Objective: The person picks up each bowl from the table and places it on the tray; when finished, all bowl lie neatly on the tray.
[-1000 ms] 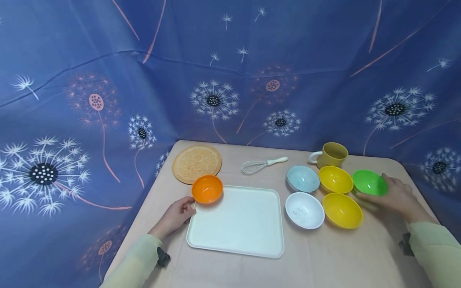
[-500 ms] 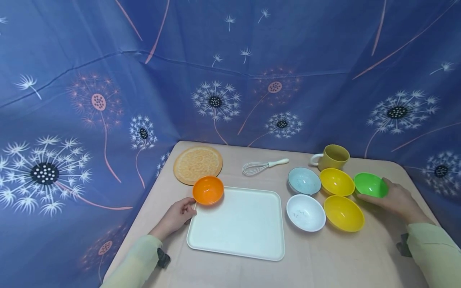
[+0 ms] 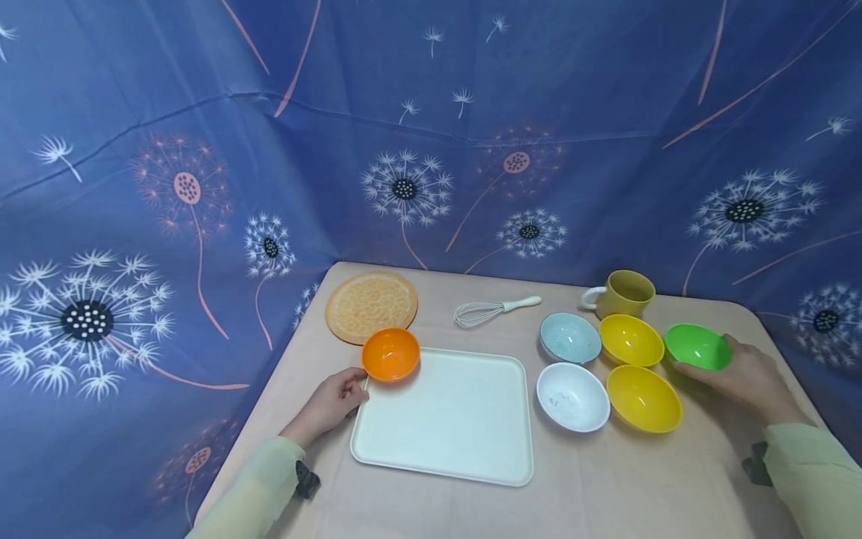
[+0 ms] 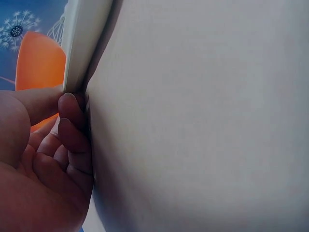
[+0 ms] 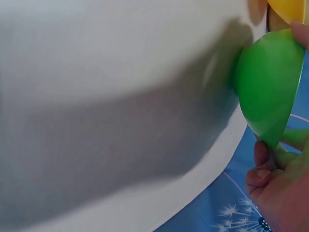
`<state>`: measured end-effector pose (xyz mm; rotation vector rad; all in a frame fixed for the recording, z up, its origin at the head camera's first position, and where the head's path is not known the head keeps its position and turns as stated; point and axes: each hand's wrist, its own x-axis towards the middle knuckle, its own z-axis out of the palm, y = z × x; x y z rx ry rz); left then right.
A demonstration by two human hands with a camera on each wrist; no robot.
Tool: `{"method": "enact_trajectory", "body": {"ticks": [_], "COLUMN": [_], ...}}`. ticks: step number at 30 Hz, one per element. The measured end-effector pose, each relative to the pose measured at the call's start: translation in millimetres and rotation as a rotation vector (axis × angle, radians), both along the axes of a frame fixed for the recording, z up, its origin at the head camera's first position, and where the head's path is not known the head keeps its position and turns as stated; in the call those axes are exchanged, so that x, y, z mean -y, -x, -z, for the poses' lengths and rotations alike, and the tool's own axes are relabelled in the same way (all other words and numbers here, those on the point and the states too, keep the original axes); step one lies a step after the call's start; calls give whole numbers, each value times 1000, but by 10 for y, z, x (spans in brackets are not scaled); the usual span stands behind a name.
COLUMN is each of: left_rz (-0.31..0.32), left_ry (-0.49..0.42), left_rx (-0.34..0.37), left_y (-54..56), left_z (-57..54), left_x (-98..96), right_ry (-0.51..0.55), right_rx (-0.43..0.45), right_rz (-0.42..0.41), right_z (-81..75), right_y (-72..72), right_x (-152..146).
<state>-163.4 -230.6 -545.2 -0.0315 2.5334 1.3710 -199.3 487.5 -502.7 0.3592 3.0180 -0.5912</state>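
My hands are well apart here. Left hand (image 3: pixel 330 404) pinches the left edge of a white rectangular plastic-looking tray (image 3: pixel 444 427), and a glossy orange round bowl (image 3: pixel 390 355) sits on that tray's far left corner. Right hand (image 3: pixel 750 378) grips a glossy green round bowl (image 3: pixel 697 346) by the rim, well right of the tray. A glossy white round bowl (image 3: pixel 573 397) is just right of the tray, and a wire whisk with a white handle (image 3: pixel 494 311) lies past its far edge.
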Motion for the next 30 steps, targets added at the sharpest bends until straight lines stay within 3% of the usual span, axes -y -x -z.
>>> {"method": "enact_trajectory", "body": {"ticks": [9,17,24,30], "left_rz": [18,27,17,3], "left_ry": [-24,-9,-10,-13], "left_rx": [-8,-11,3,16], "left_y": [6,9,24,26], "left_z": [7,10,11,6], "left_x": [8,31,30,29], "right_ry": [-31,-38,27,19], "right_rx": [-85,-150,-234,-270], "right_rz": [2,-34,-151,-228], "right_z": [-155,-331,-441,-531], "right_y": [-165,-271,-333,-378], "right_x": [-29,155,471,852]}}
